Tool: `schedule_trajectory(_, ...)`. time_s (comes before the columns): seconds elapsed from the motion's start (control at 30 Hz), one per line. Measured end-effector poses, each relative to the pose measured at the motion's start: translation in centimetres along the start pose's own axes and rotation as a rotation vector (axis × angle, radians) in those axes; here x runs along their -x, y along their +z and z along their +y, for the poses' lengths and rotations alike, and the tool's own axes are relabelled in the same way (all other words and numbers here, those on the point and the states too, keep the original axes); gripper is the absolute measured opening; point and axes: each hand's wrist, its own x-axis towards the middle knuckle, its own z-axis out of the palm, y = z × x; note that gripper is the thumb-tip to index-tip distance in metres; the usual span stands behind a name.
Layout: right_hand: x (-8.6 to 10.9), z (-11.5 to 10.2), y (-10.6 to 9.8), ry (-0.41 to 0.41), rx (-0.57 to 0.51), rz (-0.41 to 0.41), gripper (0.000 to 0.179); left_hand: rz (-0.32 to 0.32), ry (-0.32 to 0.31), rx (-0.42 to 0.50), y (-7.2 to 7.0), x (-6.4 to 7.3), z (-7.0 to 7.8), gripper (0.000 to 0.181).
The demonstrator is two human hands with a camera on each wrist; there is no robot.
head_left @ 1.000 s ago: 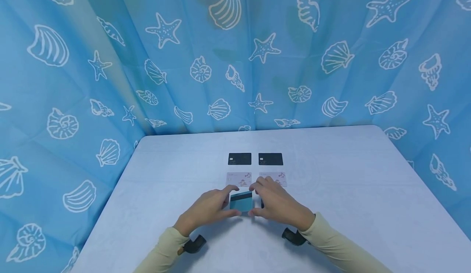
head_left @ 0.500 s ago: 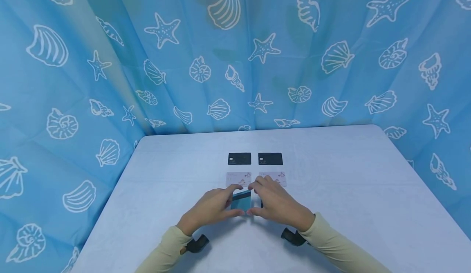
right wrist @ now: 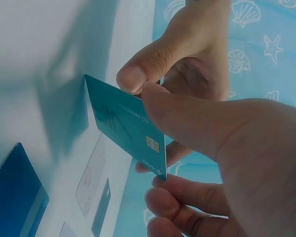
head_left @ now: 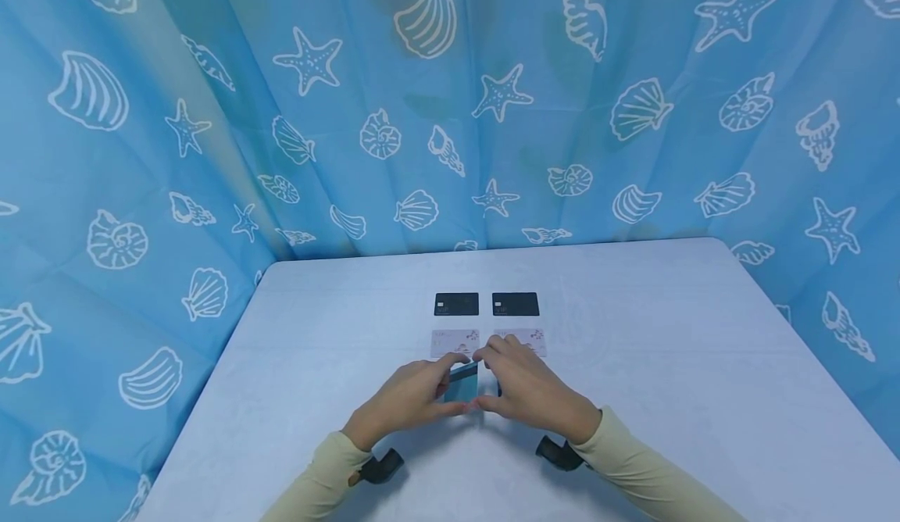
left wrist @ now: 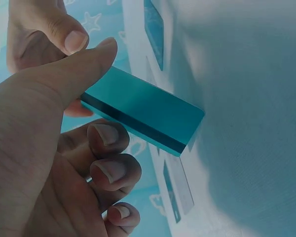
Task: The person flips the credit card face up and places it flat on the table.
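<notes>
A teal bank card (head_left: 462, 387) is held tilted over the table between both hands. My left hand (head_left: 404, 398) pinches its edges between thumb and fingers and covers its left part in the head view. My right hand (head_left: 529, 387) pinches the right end, its thumb close to the left thumb. A dark stripe crosses the card's face (left wrist: 143, 106) in the left wrist view. The right wrist view shows the other face (right wrist: 123, 123), with a gold chip and a printed number. Another blue card (right wrist: 19, 192) lies on the table, mostly hidden by the right hand in the head view.
Two black cards (head_left: 456, 304) lie side by side on the white table (head_left: 337, 319). Two pale pink cards (head_left: 450, 341) form a row nearer the hands, the right one partly behind the right hand. A blue shell-patterned curtain (head_left: 380, 186) hangs behind and at the sides.
My left hand has slid right along the teal card, covering more of it and closing the gap to the right hand. The right hand and the cards on the table stay about where they were.
</notes>
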Motion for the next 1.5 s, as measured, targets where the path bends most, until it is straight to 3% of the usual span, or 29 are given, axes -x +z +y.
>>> schedule_trajectory(0.9,0.1,-0.23,-0.1,-0.002,0.008,0.017,0.066,0.024,0.016,0.02,0.07,-0.18,0.1,0.066)
schedule_trajectory(1.5,0.2,0.24,0.04,-0.011,0.003,-0.011,0.078,0.036,0.027,0.033,-0.42,0.13,0.3,0.066)
